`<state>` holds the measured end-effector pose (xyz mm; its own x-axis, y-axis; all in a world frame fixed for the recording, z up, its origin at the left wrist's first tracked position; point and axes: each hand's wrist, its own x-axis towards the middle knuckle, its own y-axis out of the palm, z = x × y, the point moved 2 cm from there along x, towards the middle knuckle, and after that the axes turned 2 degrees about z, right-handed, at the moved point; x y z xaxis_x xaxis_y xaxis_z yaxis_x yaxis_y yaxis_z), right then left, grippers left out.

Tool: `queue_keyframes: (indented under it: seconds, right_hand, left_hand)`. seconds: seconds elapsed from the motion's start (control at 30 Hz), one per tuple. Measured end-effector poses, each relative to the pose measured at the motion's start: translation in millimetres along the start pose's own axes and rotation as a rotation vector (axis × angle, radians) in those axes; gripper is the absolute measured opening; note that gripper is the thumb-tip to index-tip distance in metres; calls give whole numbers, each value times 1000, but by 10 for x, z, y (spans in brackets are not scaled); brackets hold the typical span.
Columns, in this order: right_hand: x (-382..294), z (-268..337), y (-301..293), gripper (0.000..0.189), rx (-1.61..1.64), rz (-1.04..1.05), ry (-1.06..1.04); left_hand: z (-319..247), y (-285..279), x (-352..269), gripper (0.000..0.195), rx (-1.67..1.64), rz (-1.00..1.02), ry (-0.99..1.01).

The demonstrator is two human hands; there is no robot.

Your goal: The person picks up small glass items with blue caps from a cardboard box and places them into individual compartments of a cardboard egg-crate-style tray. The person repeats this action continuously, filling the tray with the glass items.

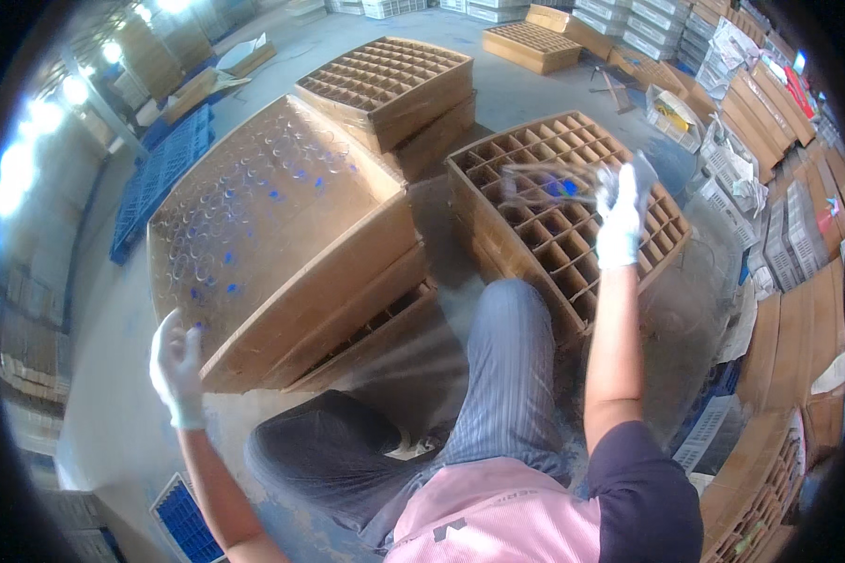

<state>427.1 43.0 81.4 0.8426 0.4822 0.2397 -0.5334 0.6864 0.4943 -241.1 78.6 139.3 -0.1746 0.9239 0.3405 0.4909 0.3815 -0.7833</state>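
Observation:
My right hand [621,204], in a white glove, grips a clear glass vessel [546,184] blurred by motion, with a blue mark near it. The vessel is held sideways above a divided cardboard box [514,250], whose visible cells look mostly dark. At the near left corner of a large cardboard box [324,281], my gloved left hand [176,366] is raised, fingers apart, holding nothing that I can see. Inside that large box, many clear round glass vessels [204,218] stand close together toward the left and far side, with blue spots among them.
Another divided cardboard box [387,70] sits on a stack behind. A blue plastic pallet [162,176] lies at left, and a blue-lined crate [186,521] is by my left forearm. Grey plastic crates [789,232] and cardboard line the right side. My bent legs [510,366] are close to both boxes.

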Motion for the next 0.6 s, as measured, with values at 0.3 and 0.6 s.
queue_keyframes:
  seconds: [0.3, 0.6]
  right_hand:
    - [-210, -544, -831, 70, -1245, 328, -522]
    - [-1007, -330, 229, 75, -531, 516, 67]
  left_hand:
    - [855, 340, 121, 33, 234, 72, 10]
    - [-460, 49, -270, 12, 283, -477, 391]
